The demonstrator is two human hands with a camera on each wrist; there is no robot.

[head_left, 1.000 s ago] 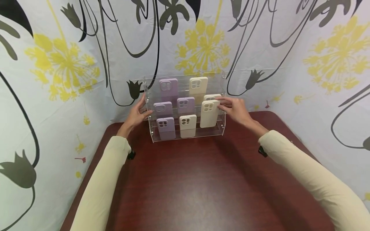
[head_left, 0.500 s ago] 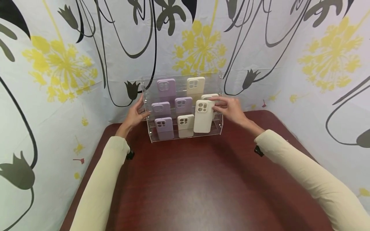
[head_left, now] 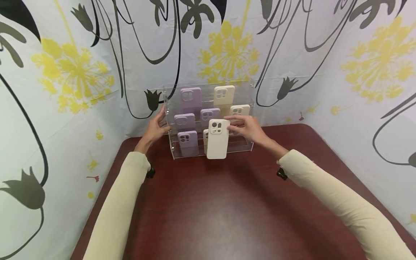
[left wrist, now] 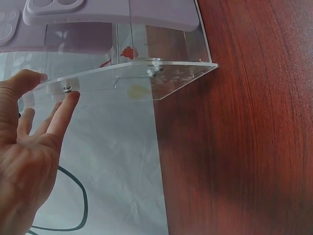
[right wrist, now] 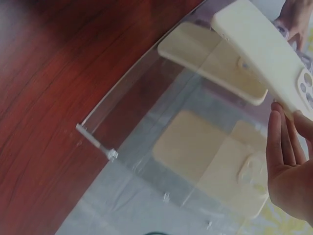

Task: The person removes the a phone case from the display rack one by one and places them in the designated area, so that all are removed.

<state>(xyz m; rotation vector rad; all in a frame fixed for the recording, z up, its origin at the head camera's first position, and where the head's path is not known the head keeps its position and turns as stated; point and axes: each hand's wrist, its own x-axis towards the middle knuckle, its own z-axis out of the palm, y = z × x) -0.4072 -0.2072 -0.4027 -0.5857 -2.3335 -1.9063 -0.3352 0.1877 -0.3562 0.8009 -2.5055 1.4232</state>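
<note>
Right hand (head_left: 246, 128) pinches cream case (head_left: 217, 143); red-brown tabletop (head_left: 208, 202), flower-print backdrop (head_left: 136, 77).

We are at a table (head_left: 211, 202) with a dark red wood-grain top, tucked into a small walled-in nook. A creased sheet printed with yellow and grey flowers (head_left: 229, 50) covers the walls (head_left: 302, 32) on three sides. A clear stand (head_left: 239, 146) of lilac and cream phone cases (head_left: 191, 98) lends it a shop-display look, yet we cannot tell whether this is a shop, home or office.
</note>
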